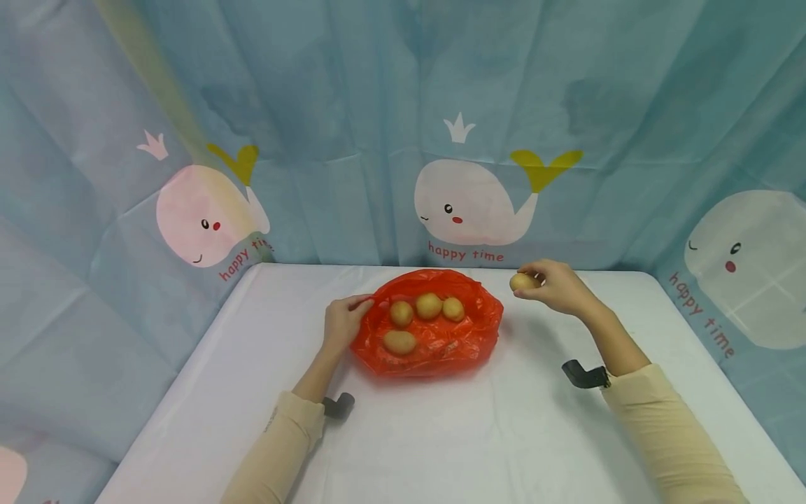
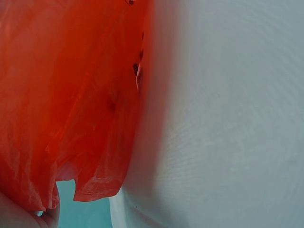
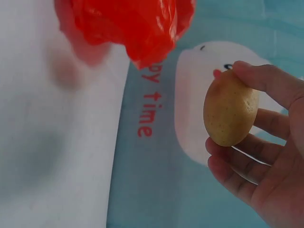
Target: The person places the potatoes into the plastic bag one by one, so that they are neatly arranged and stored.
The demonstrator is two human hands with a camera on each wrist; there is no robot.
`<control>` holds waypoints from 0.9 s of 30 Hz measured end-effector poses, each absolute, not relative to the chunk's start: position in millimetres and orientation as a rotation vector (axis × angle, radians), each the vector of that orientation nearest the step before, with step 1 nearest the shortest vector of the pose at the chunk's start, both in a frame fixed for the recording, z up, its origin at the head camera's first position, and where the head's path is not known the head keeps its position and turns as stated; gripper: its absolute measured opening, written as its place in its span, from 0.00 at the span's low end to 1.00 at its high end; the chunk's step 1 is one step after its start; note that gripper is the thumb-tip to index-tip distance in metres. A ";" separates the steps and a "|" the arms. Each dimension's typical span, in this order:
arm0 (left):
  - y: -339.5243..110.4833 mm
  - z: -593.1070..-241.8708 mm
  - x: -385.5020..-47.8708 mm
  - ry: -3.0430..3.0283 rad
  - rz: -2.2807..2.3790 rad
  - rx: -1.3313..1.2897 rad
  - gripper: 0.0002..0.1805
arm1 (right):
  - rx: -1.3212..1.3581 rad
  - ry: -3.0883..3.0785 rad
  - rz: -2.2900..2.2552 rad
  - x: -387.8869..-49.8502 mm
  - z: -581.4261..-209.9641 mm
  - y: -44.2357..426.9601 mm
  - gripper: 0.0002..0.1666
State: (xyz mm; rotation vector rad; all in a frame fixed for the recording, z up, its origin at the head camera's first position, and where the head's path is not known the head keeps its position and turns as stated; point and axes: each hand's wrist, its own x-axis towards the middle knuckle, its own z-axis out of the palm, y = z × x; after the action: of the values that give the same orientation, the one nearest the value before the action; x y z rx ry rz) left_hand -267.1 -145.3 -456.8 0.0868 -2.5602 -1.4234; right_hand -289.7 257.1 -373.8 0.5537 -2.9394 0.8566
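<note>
A red plastic bag (image 1: 434, 360) lies spread wide on the table, with several potatoes (image 1: 429, 306) inside it. At its left rim my left hand (image 1: 343, 323) pinches the edge of the plastic; in the left wrist view the bag (image 2: 95, 118) hides most of that hand (image 2: 19, 213). My right hand (image 1: 562, 287) is raised to the right of the bag and holds one potato (image 1: 522, 282). The right wrist view shows this smooth yellow potato (image 3: 231, 108) gripped between the thumb and fingertips of the hand (image 3: 270, 142), apart from the bag.
The bag stands on a white-covered table (image 1: 441, 441). Behind and beside the table hangs a light blue curtain (image 1: 352, 105) printed with whales. A dark wrist mount (image 1: 585, 375) sticks out from the right forearm, and another mount (image 1: 338, 406) from the left.
</note>
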 end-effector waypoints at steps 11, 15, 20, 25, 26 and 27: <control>-143.3 -457.0 -268.3 -2.543 -1.418 0.074 0.14 | 0.589 -2.939 0.946 -291.5 -375.4 230.9 0.27; -143.4 -459.5 -268.1 -2.543 -1.430 0.067 0.14 | 0.612 -2.935 0.963 -292.0 -379.0 223.2 0.27; -143.2 -460.5 -268.0 -2.554 -1.428 0.067 0.14 | 0.642 -2.941 0.981 -291.5 -382.4 214.2 0.26; -142.3 -457.6 -267.7 -2.551 -1.417 0.061 0.14 | 0.663 -2.947 1.002 -292.7 -385.5 204.3 0.24; -142.2 -457.0 -267.5 -2.552 -1.420 0.064 0.15 | 0.667 -2.949 1.001 -293.0 -386.3 202.3 0.24; -142.2 -456.7 -267.6 -2.552 -1.420 0.064 0.15 | 0.673 -2.951 1.001 -293.3 -387.1 199.9 0.24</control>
State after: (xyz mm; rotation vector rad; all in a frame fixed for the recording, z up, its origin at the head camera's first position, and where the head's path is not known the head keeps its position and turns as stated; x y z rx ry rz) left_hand -267.6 -142.2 -456.7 0.0639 -2.5517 -1.4196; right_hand -293.3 199.9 -387.1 0.6728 -2.9512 1.0014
